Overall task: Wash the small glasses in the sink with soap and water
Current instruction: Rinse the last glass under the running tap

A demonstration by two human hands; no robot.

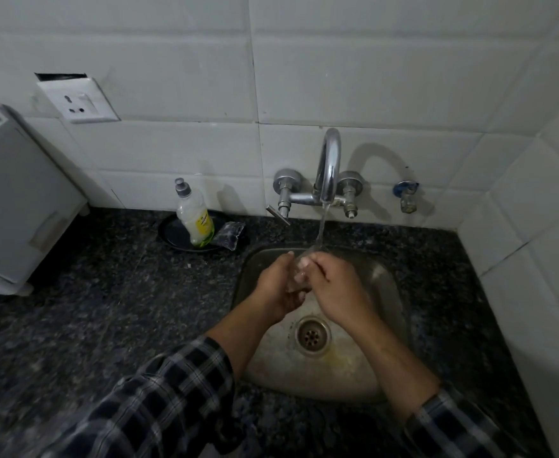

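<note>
Small clear glass (299, 276) at frame centre, under the chrome tap (328, 166) stream over the steel sink (382, 285), long axis roughly up-frame; left hand (279, 287) and right hand (336, 292) grips both clasp it, flanking, equally near.

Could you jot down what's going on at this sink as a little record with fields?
place: steel sink in a dark counter
tap: running; water falls onto the glass
left hand: grips the glass
right hand: grips the glass from the other side
glass: clear, small, held over the sink
soap bottle: upright on a dark plate, left of the tap
</note>
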